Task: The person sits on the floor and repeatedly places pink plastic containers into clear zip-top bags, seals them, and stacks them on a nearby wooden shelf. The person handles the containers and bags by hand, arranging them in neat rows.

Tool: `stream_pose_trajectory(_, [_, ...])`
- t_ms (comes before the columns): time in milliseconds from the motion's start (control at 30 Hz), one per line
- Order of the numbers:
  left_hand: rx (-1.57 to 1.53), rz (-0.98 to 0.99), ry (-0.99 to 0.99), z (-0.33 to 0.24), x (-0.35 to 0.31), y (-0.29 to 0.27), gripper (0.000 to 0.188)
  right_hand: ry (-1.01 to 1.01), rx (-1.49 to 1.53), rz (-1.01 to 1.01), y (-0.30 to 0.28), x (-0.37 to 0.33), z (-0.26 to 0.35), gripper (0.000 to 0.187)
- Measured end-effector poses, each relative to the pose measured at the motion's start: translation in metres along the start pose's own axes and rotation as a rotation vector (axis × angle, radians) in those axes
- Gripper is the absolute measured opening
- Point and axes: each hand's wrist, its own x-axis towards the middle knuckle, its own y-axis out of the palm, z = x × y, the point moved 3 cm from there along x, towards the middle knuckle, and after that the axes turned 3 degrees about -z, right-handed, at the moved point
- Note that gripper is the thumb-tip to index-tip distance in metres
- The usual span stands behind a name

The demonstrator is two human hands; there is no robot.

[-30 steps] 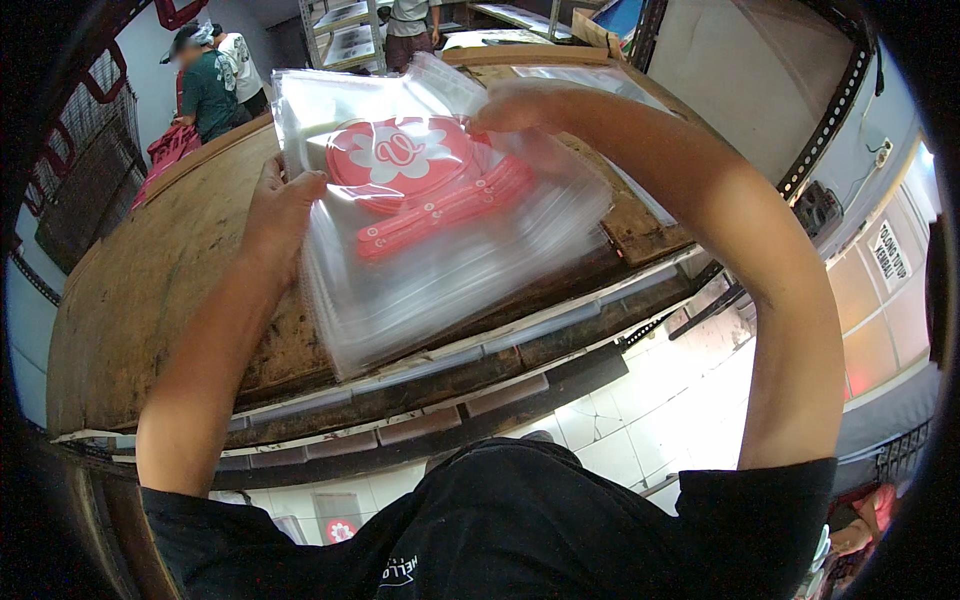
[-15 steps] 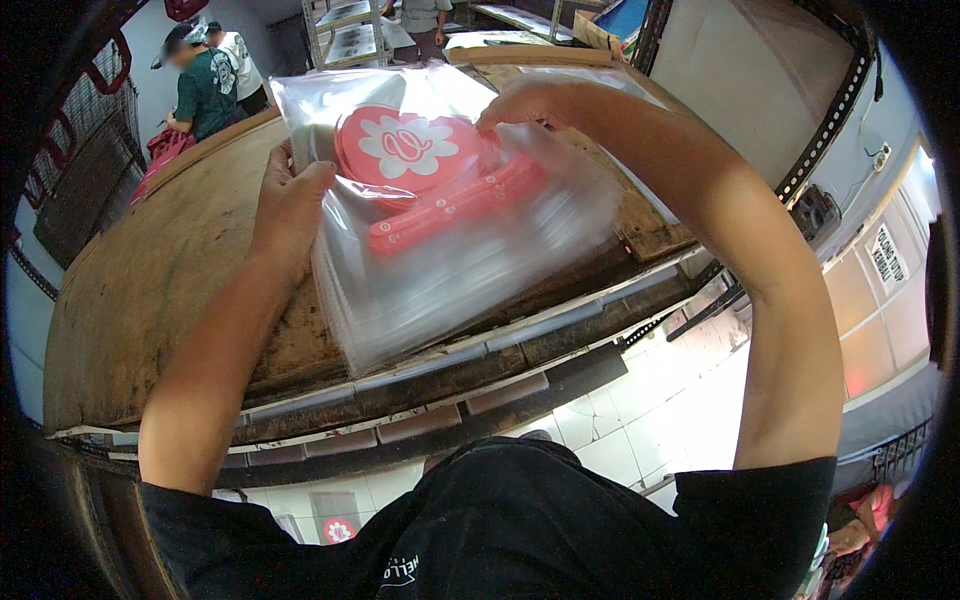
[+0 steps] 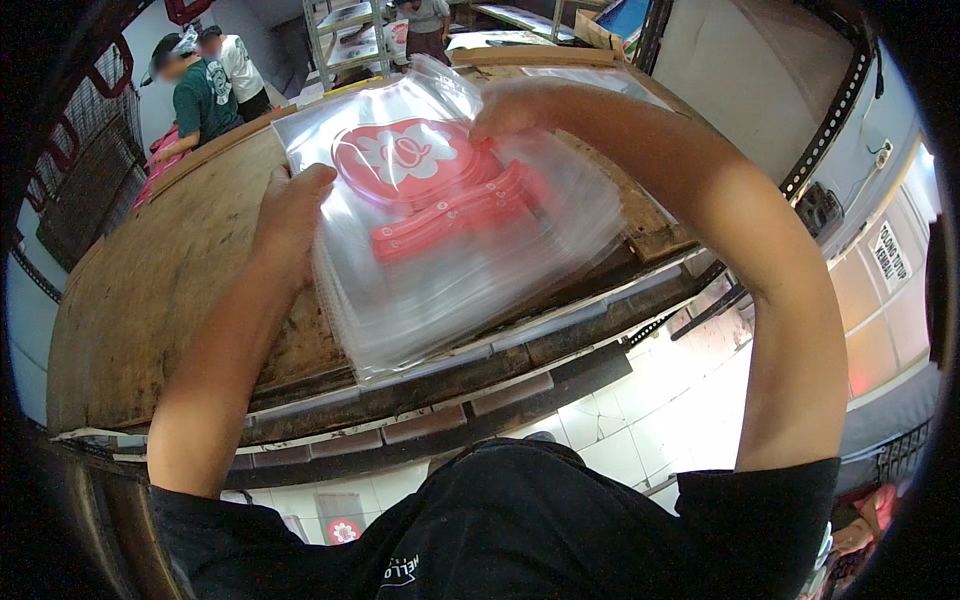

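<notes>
A clear plastic bag lies in front of me, tilted and partly lifted off the wooden tabletop. It shows a red rounded shape with a white flower, and red strips below it. I cannot tell whether these are inside the bag or printed on it. My left hand is closed on the bag's left edge, thumb on top. My right hand is closed on its upper right part, fingertips partly hidden. The bag's lower right is smeared by motion.
The worn wooden table stretches away to the left. More clear plastic lies at its far right. Two people stand beyond its far left edge, and another person is by the metal rack. A perforated metal post rises at right.
My right hand has shifted slightly left, and the bag's top edge now peaks beside it. The red shape looks flatter and more tilted. My left hand keeps its hold with little movement.
</notes>
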Motion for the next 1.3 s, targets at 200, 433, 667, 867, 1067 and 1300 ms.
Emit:
stream_pose_trajectory(200, [-0.050,0.062,0.028,-0.002,-0.001,-0.002,0.052,0.118,-0.178,-0.018,-0.001,0.001,0.012,0.040])
stream_pose_trajectory(433, [-0.075,0.061,0.082,0.005,0.000,0.001,0.055,-0.110,-0.525,-0.220,0.006,-0.007,0.038,0.041])
stream_pose_trajectory(667, [-0.075,0.071,0.075,0.001,0.001,0.002,0.056,-0.063,-0.088,-0.206,-0.017,-0.049,0.049,0.055])
stream_pose_trajectory(867, [-0.175,0.144,0.138,-0.005,0.004,0.015,0.058,-0.033,0.319,-0.105,-0.031,-0.041,0.006,0.068])
stream_pose_trajectory(1067, [-0.297,0.196,0.204,-0.027,0.020,0.093,0.055,-0.027,0.014,-0.342,-0.099,-0.084,-0.043,0.066])
stream_pose_trajectory(1300, [-0.166,0.105,0.270,-0.037,0.058,0.257,0.052,0.098,0.199,-0.364,-0.161,-0.109,-0.189,0.058])
